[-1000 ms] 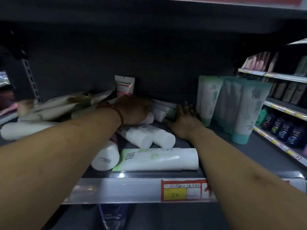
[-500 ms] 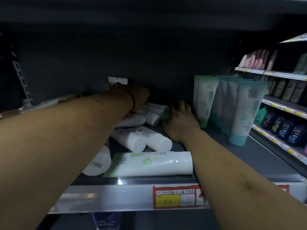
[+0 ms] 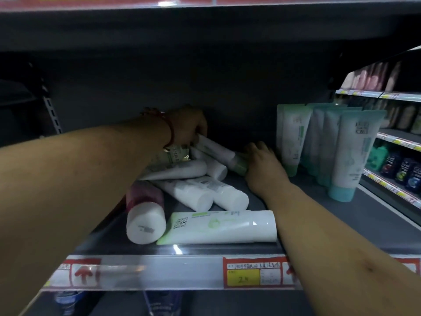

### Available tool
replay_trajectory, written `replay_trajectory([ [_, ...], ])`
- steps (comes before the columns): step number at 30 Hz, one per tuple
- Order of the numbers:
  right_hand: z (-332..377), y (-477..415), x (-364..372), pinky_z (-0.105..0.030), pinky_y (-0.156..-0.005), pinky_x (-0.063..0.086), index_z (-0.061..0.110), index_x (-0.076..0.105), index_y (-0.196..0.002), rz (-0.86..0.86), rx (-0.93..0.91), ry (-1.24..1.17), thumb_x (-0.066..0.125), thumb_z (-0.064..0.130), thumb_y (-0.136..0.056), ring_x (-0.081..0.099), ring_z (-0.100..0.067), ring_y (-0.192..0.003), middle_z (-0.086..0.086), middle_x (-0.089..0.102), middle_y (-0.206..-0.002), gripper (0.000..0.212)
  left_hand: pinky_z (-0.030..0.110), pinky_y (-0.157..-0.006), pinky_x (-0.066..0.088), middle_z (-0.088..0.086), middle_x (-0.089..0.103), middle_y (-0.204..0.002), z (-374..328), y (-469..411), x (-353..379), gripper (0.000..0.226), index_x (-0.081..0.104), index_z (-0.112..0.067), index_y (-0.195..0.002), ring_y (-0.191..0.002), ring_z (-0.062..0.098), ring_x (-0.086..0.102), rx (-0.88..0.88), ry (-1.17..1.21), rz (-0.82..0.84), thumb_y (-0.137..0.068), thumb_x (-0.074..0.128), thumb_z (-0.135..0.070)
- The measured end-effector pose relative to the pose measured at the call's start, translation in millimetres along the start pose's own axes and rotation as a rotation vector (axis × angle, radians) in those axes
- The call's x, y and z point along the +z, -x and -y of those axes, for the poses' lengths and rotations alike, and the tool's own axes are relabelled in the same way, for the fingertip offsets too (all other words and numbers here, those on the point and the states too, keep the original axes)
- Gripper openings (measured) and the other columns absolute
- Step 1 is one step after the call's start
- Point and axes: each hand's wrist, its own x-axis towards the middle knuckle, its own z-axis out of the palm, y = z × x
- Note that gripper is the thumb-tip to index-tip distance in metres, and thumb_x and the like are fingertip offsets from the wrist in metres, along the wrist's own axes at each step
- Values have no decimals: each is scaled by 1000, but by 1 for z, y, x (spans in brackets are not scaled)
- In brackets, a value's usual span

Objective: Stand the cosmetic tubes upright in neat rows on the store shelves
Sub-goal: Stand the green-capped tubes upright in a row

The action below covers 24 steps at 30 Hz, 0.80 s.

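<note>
You're at a dim grey store shelf with a clear price rail along its lip and a yellow-and-red price tag clipped to it. Nearest you, well short of either hand's fingers, 1 long white-and-green tube lies flat along the front edge. Touching its left end is a pink tube, also flat, with its white cap facing you. Behind those, between your 2 arms, 2 white tubes lie side by side. More are jumbled under your left wrist, which wears a red bracelet.

Further in, your left hand has come up off the heap it was resting on a second ago. Its fingers are now curled round the flat tail of a green-capped tube. That tail is raised, so the tube slopes down to the right with its cap low. Your right hand has stayed at that cap. Its fingers reach past the cap and the thumb side touches it, but it can't be told whether they pinch it or only steady it.

So 1 tube has been picked out of the pile and is half tipped up, not yet standing. At least 6 others lie flat. Just right of your right fingertips stands the row of upright tubes, caps down, with teal-capped ones beyond them. The bare patch beside your right fingers looks like the likely spot for this tube. Farthest right, neighbouring shelves hold other goods.
</note>
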Motion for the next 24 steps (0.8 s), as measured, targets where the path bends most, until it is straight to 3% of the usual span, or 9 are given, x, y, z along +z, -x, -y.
replay_trajectory([
  [4,-3,-5,3,-38,-86,46,5,56,-120,-23,4,-41,54,-3,-86,51,-34,-112,-15,50,-125,35,32,-58,58,10,73,-78,-2,15,-10,10,74,-14,-97,-67,24,71,-4,335,-156,-88,73,-10],
  [7,-4,-4,2,-35,-84,46,4,59,-120,-25,6,-70,51,-7,-84,53,-34,-111,-16,53,-122,38,20,-47,48,-6,69,-59,2,28,-15,8,70,-11,-97,-50,8,63,-18,538,-243,-90,73,-13],
  [10,-2,2,-6,-29,-79,43,4,59,-125,1,29,-112,53,-4,-87,55,-33,-109,-17,53,-125,39,25,-63,50,-7,69,-72,10,35,-11,11,71,-26,-87,-67,12,62,-29,737,-308,-87,77,-17],
  [13,-1,10,-13,-28,-72,42,4,64,-118,-34,37,-173,62,13,-86,58,-29,-103,-16,62,-117,32,25,-73,52,-14,68,-78,8,42,-12,13,70,-36,-81,-76,2,62,-34,878,-407,-85,76,-26],
  [17,11,20,-23,-28,-71,39,9,61,-115,54,40,-115,66,28,-81,55,-26,-100,-12,59,-116,39,12,-64,49,-22,66,-64,-1,55,-21,18,60,-25,-83,-64,-11,61,-80,994,-534,-97,63,-14],
  [19,22,26,-27,-32,-75,41,17,56,-93,143,65,-32,62,41,-77,49,-25,-97,-12,57,-113,29,27,-66,56,-16,67,-68,-4,63,-23,19,61,-26,-81,-68,0,65,-121,1023,-529,-98,62,-18],
  [21,29,31,-32,-37,-85,47,20,48,-82,210,81,48,47,58,-65,49,-27,-99,-13,56,-112,43,46,-74,61,-1,68,-80,-9,73,-25,24,65,-33,-76,-82,23,70,-183,1077,-522,-97,65,-21],
  [24,32,41,-42,-46,-93,48,16,57,-102,227,89,136,46,63,-63,46,-32,-115,-11,54,-120,62,60,-73,60,4,66,-87,-23,88,-32,35,67,-41,-67,-85,33,71,-227,1126,-562,-95,68,-21],
])
